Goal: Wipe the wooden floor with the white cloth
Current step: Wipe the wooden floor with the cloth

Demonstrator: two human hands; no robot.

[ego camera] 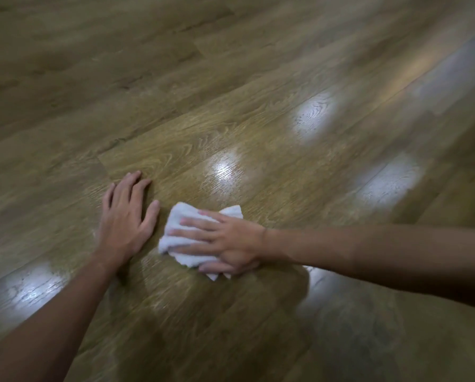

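The white cloth [175, 230] lay bunched on the wooden floor [231, 133], pinned under the right hand [225, 244], whose grip was flat with fingers straight. The left hand [126, 213] rested spread on the boards just beside it. Soft and light, the cloth would likely crumple unless pressed through its middle.

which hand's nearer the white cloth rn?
Right. The right hand lies flat on top of the white cloth, pressing it to the wooden floor. The left hand rests on the floor beside it, apart.
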